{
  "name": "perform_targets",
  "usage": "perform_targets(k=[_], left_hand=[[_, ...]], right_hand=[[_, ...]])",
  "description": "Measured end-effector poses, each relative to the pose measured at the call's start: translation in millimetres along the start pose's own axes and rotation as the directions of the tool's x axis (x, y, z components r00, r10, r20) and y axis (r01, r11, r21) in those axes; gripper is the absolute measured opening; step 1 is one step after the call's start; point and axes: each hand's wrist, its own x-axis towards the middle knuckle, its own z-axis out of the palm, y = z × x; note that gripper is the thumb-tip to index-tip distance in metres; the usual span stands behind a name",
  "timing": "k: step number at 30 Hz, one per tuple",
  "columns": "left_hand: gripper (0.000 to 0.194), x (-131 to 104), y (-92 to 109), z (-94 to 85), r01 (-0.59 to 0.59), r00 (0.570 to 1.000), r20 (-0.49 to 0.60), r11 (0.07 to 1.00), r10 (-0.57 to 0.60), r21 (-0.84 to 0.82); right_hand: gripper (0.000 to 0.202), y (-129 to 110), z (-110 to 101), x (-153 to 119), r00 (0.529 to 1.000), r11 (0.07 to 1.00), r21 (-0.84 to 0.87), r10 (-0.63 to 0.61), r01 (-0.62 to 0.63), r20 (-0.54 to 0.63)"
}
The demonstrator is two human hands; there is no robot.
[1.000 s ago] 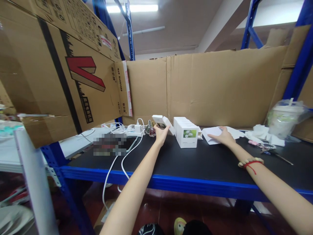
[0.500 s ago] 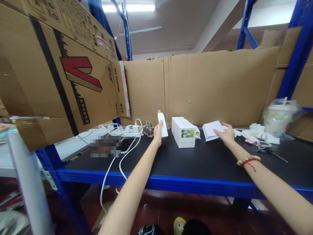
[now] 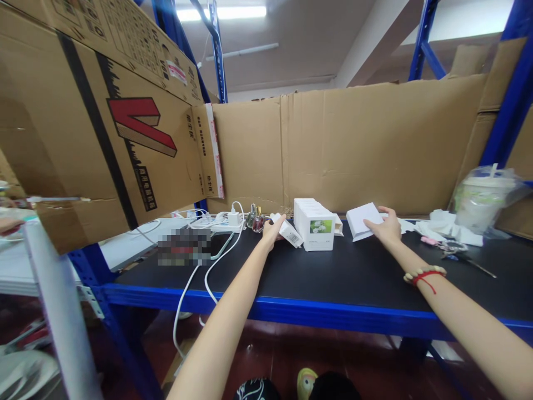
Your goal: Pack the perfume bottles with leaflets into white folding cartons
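My left hand grips a small white box, which leans to the right with a printed label on its lower end. Just right of it stands a row of white boxes; the front one shows a green picture with white flowers. An open-ended box pokes out behind the row's right side. Farther right, my right hand is closed on a plain white box, thumb on its face, held tilted close to the black tabletop.
Small perfume bottles, a white power strip with cables and a phone lie left. Crumpled tissues, scissors with keys and a bagged cup are right. Cardboard walls stand behind.
The small box in my left hand has turned from nearly upright to leaning right, its labelled end now by the row. My right hand keeps its hold. The view has shifted slightly.
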Motion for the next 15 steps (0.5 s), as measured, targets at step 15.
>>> perform_targets(k=[15], left_hand=[[0.038, -17.1, 22.9, -14.6, -0.332, 0.836, -0.324, 0.879, 0.442, 0.344]], right_hand=[[0.052, 0.0, -2.6, 1.1, 0.996, 0.998, -0.009, 0.064, -0.064, 0.066]])
